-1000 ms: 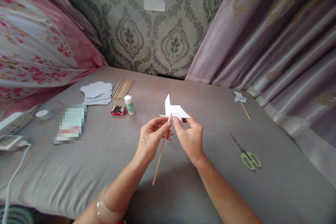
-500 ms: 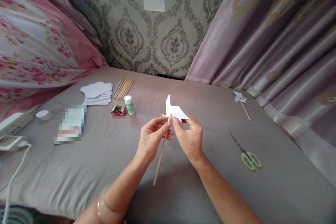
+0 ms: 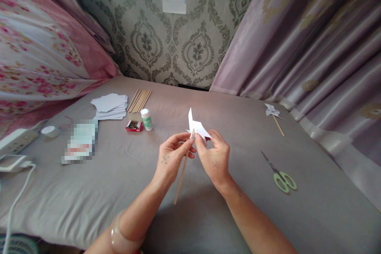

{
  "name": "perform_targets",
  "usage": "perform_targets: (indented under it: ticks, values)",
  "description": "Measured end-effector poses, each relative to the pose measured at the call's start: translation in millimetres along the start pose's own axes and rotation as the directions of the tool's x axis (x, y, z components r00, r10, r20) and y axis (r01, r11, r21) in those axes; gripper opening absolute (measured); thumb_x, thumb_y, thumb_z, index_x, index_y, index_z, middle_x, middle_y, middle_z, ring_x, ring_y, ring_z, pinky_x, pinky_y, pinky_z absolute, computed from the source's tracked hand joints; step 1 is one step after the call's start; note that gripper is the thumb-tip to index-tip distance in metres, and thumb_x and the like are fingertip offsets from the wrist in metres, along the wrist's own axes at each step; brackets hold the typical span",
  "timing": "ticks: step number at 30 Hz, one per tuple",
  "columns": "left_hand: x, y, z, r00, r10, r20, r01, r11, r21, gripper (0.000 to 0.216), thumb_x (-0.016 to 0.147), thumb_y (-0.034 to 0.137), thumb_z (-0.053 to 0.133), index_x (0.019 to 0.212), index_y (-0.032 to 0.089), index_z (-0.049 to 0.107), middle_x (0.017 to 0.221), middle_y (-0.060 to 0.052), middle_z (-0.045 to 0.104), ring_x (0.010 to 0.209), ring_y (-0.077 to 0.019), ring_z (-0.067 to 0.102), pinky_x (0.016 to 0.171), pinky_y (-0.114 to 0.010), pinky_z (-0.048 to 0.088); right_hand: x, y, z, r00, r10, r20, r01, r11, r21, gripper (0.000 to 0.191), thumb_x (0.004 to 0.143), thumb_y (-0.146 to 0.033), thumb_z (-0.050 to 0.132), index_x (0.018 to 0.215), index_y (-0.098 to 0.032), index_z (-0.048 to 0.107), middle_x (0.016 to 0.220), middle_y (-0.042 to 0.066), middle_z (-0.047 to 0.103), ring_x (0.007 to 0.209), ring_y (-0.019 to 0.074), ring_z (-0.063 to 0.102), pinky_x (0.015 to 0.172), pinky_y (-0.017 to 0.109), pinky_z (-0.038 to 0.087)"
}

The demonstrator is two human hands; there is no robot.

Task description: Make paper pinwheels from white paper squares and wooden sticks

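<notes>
Between my hands is a white paper pinwheel (image 3: 200, 127), its blades pointing up and to the right. A thin wooden stick (image 3: 181, 182) slants down from the pinwheel's middle toward me. My left hand (image 3: 174, 154) is closed, thumb and fingers pinching the stick near its upper end. My right hand (image 3: 216, 156) is closed on the pinwheel, its thumb close to the centre and its fingers behind the paper. Whatever joins the paper and the stick is too small to make out.
At the back left lie stacked white papers (image 3: 110, 105), several wooden sticks (image 3: 139, 101), a small red box of metal bits (image 3: 134, 126) and a white-capped bottle (image 3: 147, 120). Green-handled scissors (image 3: 281, 176) and another pinwheel (image 3: 272, 110) lie right. A power strip (image 3: 19, 141) sits far left.
The pinwheel has turned and tilted slightly in my fingers. The stick's lower end has risen a little. Both hands keep their grip in nearly the same place.
</notes>
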State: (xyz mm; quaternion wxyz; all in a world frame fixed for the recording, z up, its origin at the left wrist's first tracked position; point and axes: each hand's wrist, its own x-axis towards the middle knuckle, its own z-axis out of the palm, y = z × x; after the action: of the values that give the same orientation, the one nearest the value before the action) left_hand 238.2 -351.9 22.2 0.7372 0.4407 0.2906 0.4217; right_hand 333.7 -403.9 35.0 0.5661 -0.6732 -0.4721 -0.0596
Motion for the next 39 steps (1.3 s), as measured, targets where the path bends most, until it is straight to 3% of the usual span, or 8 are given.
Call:
perform_targets:
  ticks: [6, 17, 24, 29, 39]
  values:
    - [-0.5, -2.9, -0.5, 1.0, 0.013, 0.007, -0.013, 1.0, -0.004, 0.029, 0.065, 0.032, 0.078, 0.086, 0.016, 0.07, 0.075, -0.003, 0.068, 0.056, -0.0111, 0.061, 0.053, -0.024, 0.051, -1.7, -1.5, 1.0, 1.0, 0.004, -0.011, -0.005, 1.0, -0.019, 0.012, 0.082, -0.021, 0.056, 0.074, -0.019, 0.064, 0.068, 0.001, 0.061, 0.065, 0.0136, 0.057, 0.064, 0.026, 0.046]
    - [-3.4, -8.6, 3.3, 0.994, 0.059, -0.088, -0.059, 0.998, 0.005, 0.026, 0.066, 0.031, 0.077, 0.085, 0.014, 0.073, 0.07, -0.004, 0.07, 0.058, -0.0112, 0.061, 0.054, -0.022, 0.049, -8.5, -3.5, 5.7, 0.999, 0.025, -0.04, -0.021, 0.997, 0.077, 0.011, 0.084, -0.021, 0.057, 0.081, -0.018, 0.067, 0.082, 0.005, 0.066, 0.076, 0.0153, 0.062, 0.07, 0.028, 0.051]
    - [-6.3, -10.1, 10.0, 0.982, 0.074, -0.173, -0.079, 0.997, -0.021, 0.026, 0.061, 0.031, 0.079, 0.079, 0.013, 0.073, 0.059, -0.002, 0.067, 0.048, -0.0075, 0.052, 0.047, -0.019, 0.042, -15.0, -3.4, 11.1, 0.999, 0.019, -0.036, -0.016, 0.996, 0.085, 0.016, 0.086, -0.021, 0.053, 0.085, -0.018, 0.068, 0.083, 0.007, 0.068, 0.079, 0.0164, 0.063, 0.074, 0.031, 0.052]
    - [-8.9, -16.6, 10.1, 0.98, 0.113, -0.163, -0.116, 0.993, -0.012, 0.023, 0.066, 0.031, 0.076, 0.081, 0.014, 0.073, 0.058, 0.001, 0.064, 0.048, -0.0058, 0.048, 0.047, -0.018, 0.039, -19.2, -1.1, 13.1, 0.998, 0.007, -0.063, -0.001, 0.997, 0.083, 0.016, 0.087, -0.019, 0.053, 0.087, -0.017, 0.069, 0.089, 0.008, 0.067, 0.084, 0.0166, 0.063, 0.077, 0.031, 0.052]
    - [-12.6, -23.3, 10.1, 0.958, 0.22, -0.184, -0.203, 0.973, 0.11, 0.016, 0.07, 0.028, 0.073, 0.08, 0.016, 0.072, 0.068, -0.001, 0.068, 0.059, -0.0095, 0.058, 0.053, -0.019, 0.045, -24.2, -0.5, 17.0, 0.995, 0.019, -0.098, -0.014, 0.999, 0.052, 0.016, 0.086, -0.017, 0.053, 0.088, -0.014, 0.069, 0.086, 0.009, 0.067, 0.081, 0.0168, 0.063, 0.076, 0.03, 0.052]
